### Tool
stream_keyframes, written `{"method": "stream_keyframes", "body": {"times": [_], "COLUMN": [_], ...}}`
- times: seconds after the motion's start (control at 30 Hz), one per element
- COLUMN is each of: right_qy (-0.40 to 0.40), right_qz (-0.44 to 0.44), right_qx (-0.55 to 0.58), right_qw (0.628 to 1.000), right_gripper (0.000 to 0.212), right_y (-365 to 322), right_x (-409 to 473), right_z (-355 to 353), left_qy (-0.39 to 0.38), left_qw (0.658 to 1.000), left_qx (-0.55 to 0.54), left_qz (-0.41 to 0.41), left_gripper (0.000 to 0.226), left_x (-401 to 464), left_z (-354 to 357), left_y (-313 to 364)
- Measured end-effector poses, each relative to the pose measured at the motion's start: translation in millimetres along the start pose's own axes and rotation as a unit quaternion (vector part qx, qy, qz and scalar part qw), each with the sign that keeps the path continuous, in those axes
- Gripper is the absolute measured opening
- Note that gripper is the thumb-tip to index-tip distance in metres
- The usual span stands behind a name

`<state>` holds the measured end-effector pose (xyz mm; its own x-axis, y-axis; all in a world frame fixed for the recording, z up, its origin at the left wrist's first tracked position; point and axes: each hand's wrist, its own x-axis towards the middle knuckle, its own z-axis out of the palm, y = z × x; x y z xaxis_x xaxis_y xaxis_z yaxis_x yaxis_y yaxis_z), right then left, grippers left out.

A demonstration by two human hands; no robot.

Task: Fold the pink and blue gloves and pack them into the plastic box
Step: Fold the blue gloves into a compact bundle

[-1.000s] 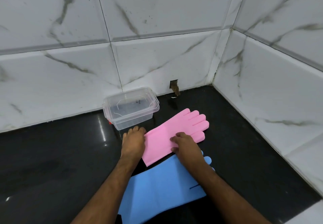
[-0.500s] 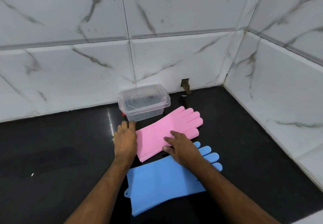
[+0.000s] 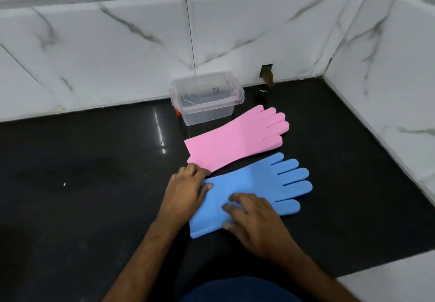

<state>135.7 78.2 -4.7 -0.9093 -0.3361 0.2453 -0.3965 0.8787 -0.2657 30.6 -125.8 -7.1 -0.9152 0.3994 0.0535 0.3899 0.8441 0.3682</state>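
The pink glove (image 3: 237,140) lies flat and unfolded on the black floor, fingers pointing right, just in front of the clear plastic box (image 3: 207,96). The box stands against the tiled wall with its lid on. The blue glove (image 3: 259,184) lies flat and unfolded just below the pink one, fingers also to the right. My left hand (image 3: 186,193) rests at the blue glove's cuff, thumb on its top edge and fingers near the pink glove's corner. My right hand (image 3: 251,217) lies on the blue glove's palm area with fingers spread and pressing down.
White marble-look tiled walls close the corner at the back and right. A small hole (image 3: 267,73) in the wall sits right of the box. Black glossy floor (image 3: 82,172) stretches to the left. A white tile edge (image 3: 388,278) shows at the lower right.
Both hands have left the pink glove and moved down onto the blue glove. The camera has tilted down and pulled back, so both gloves now show whole.
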Motion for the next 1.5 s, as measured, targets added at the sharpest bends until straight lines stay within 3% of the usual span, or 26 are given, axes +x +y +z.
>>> {"method": "stream_keyframes", "body": {"times": [0.2,0.3,0.4,0.53,0.7,0.83,0.97,1.03,1.1,1.2,1.23,1.33,1.43,1.5], "right_qy": [-0.033,0.006,0.047,0.079,0.093,0.072,0.051,0.044,0.05,0.063,0.069,0.086,0.069,0.08], "right_qz": [-0.008,-0.012,0.022,0.087,0.159,0.205,0.153,0.114,0.106,0.12,0.124,0.131,0.152,0.171], "right_qx": [-0.025,-0.02,-0.004,-0.029,-0.052,-0.093,-0.105,-0.088,-0.073,-0.074,-0.075,-0.07,-0.086,-0.088], "right_qw": [0.999,1.0,0.999,0.993,0.981,0.972,0.981,0.989,0.99,0.988,0.987,0.985,0.982,0.978], "right_gripper": [0.044,0.043,0.036,0.033,0.031,0.035,0.046,0.051,0.053,0.059,0.059,0.048,0.063,0.053], "right_y": [17,33,50,86,137,147,114,101,96,94,94,89,79,72], "right_x": [-20,-29,-40,-54,-65,-78,-96,-104,-108,-107,-105,-99,-95,-92], "right_z": [15,14,10,-6,-33,-42,-22,-10,-5,-5,-5,-10,-13,-12], "left_qy": [-0.035,-0.089,-0.088,-0.081,-0.103,-0.124,-0.113,-0.138,-0.167,-0.209,-0.211,-0.21,-0.209,-0.214], "left_qw": [0.999,0.991,0.993,0.987,0.935,0.894,0.924,0.919,0.878,0.755,0.729,0.69,0.643,0.625], "left_qx": [-0.025,-0.065,-0.058,-0.14,-0.331,-0.406,-0.347,-0.354,-0.426,-0.573,-0.595,-0.623,-0.654,-0.667], "left_qz": [-0.029,-0.071,-0.057,-0.02,-0.072,-0.141,-0.112,-0.102,-0.138,-0.24,-0.264,-0.302,-0.338,-0.343], "left_gripper": [0.022,0.014,0.016,0.016,0.02,0.019,0.022,0.018,0.013,0.007,0.007,0.01,0.014,0.016], "left_x": [2,7,12,27,62,68,56,51,50,53,54,56,59,61], "left_z": [-4,-3,4,23,37,47,46,44,41,34,33,33,31,29], "left_y": [6,16,35,75,112,124,116,111,109,107,107,109,111,112]}}
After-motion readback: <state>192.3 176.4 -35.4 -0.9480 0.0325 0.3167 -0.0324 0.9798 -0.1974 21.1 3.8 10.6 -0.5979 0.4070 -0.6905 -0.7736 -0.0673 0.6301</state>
